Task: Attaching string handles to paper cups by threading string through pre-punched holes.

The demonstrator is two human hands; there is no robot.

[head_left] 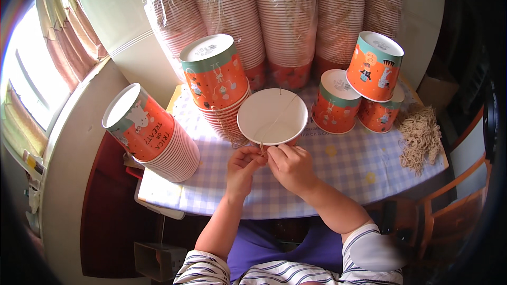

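A white-lined paper bucket [272,113] stands with its open mouth toward me on the table. A thin tan cord [278,116] runs across its inside from the far rim toward the near rim. At that near rim both hands are closed, close together. My left hand [244,168] pinches the cord between thumb and forefinger. My right hand [291,164] pinches at the same spot, its fingertips against the rim; the cord's end there is partly hidden by the fingers.
A checked cloth covers the table [253,200]. Left stand a leaning bucket stack [163,150] and another stack [215,74] with cords hanging on it. Three upturned orange buckets [374,68] are at right, beside a tan cord pile [420,137]. Plastic-wrapped stacks [285,16] line the back.
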